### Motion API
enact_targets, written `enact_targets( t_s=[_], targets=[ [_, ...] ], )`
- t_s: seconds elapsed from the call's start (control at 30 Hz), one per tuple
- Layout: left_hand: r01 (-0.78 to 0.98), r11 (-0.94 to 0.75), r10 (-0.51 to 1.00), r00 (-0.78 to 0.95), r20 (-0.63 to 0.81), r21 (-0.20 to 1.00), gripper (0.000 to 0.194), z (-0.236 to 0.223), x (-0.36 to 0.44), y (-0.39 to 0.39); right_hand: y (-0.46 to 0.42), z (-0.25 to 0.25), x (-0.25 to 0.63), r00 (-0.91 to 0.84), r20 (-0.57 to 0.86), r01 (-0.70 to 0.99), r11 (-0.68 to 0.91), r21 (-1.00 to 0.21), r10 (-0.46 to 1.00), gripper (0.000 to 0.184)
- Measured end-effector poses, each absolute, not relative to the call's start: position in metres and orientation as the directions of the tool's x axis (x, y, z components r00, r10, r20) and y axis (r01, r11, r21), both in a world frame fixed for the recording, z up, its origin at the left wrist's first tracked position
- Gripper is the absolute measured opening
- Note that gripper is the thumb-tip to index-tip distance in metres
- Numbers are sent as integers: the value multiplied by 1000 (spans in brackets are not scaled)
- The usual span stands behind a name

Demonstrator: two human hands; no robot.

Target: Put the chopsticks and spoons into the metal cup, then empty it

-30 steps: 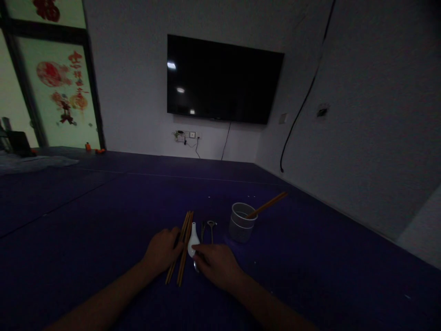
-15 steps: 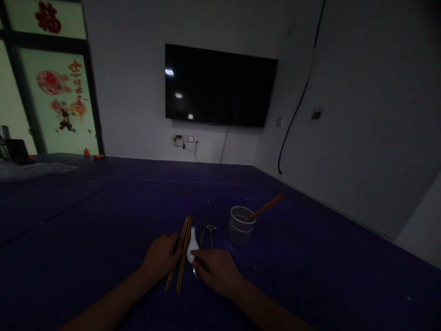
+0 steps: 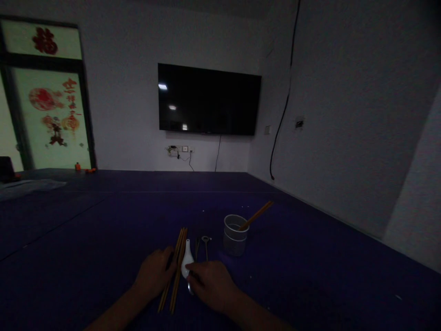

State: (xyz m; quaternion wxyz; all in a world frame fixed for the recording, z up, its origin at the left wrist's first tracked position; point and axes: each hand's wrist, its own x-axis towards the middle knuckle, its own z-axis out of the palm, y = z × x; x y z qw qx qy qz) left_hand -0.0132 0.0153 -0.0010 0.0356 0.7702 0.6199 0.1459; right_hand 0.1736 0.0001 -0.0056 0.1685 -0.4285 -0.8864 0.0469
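From the head view, here's the left hand (image 3: 155, 271), low over the purple surface (image 3: 103, 248), fingers against a bundle of wooden chopsticks (image 3: 174, 294); I can't tell whether it grips them or just rests there. The chopsticks lie slanted, their lower ends spread into two groups.

Over to the right hand (image 3: 215, 282): fingers curled, the index fingertip at the bowl of a white spoon (image 3: 187, 255), and no telling if there's a real grip. That spoon lies just right of the chopsticks, handle pointing away from the person. A shiny metal tip (image 3: 190, 289) peeks out below its bowl, and beyond the knuckles run two slim metal handles (image 3: 206, 246), one with a ringed end.

Further right, standing upright near the right hand, there's a grey cup (image 3: 235, 246), with more wooden sticks (image 3: 257, 215) leaning out over its right rim.
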Motion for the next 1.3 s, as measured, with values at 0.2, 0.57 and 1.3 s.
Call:
enact_targets(
  t_s=[0.2,0.57,1.3],
  targets=[
    [948,-209,970,170,173,240,29,0,-12,15,0,-4,174,-579,243,740,627,-244,778,31],
    [951,-129,985,91,144,281,37,1,-11,18,-1,-3,176,-582,251,742,632,-223,773,34],
    [978,-148,985,132,113,150,28,8,-10,14,0,-3,176,-583,235,739,628,-244,777,35]
  ],
)
